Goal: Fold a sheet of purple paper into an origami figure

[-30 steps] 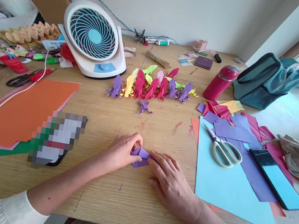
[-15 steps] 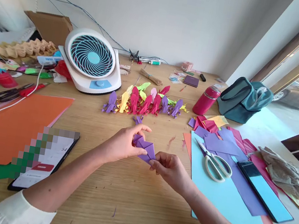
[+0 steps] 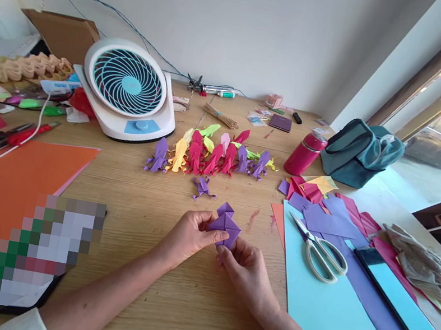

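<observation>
A folded purple paper (image 3: 227, 223) with creased, pointed flaps is held between both hands above the wooden table. My left hand (image 3: 191, 236) pinches its left side, thumb lying across the front. At the lower right edge, my right hand (image 3: 248, 269) grips it between thumb and fingers. Just beyond the hands lies a small purple origami figure (image 3: 202, 187) with thin legs. Farther back stand several folded paper figures in a row, among them a red one (image 3: 195, 152), a yellow one (image 3: 179, 155) and a purple one (image 3: 158, 154).
White-handled scissors (image 3: 322, 254) and a phone (image 3: 397, 296) lie on blue and purple sheets (image 3: 346, 324) at right. A pink bottle (image 3: 305, 153) and teal bag (image 3: 361, 153) stand behind. At left are a fan (image 3: 128, 92), orange paper (image 3: 26, 176) and a partly blurred tablet (image 3: 30, 296).
Both hands have moved slightly down and right with the purple paper, which is now turned more upright. The small purple figure behind has come into fuller view. The camera view has shifted a little.
</observation>
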`<state>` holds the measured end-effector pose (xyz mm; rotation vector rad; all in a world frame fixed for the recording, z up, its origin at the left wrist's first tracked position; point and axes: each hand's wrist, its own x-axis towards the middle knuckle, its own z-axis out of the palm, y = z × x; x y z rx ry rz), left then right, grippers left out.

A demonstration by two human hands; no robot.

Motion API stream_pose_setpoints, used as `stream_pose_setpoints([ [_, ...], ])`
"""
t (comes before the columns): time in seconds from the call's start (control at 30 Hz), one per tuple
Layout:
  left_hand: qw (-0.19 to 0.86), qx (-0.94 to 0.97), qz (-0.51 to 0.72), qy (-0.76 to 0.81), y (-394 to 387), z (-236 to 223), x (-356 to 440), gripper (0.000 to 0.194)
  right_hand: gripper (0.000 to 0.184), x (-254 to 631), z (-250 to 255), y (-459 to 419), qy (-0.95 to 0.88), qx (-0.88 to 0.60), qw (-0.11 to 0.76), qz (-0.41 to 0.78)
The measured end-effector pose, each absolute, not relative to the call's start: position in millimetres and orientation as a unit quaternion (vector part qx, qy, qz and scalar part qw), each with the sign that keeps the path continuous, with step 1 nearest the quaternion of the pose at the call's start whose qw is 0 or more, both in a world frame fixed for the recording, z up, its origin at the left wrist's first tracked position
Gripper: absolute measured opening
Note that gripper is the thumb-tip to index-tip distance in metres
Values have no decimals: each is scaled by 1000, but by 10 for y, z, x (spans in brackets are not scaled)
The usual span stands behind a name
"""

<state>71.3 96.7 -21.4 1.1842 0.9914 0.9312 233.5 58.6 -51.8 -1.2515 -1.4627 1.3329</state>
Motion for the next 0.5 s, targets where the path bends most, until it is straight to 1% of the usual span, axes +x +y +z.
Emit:
stream_pose_setpoints([
  [0.17,587,553,384,449,944,-251,723,28,33,2336,-524,560,-590,-480,377,528],
  [0.27,587,543,382,463,933,-234,722,28,36,2347,-497,552,-609,-470,357,530],
  [0.37,614,519,388,450,917,-221,741,32,41,2355,-480,551,-620,-460,340,536],
  [0.5,684,462,393,405,885,-239,779,35,44,2351,-471,551,-626,-464,337,528],
])
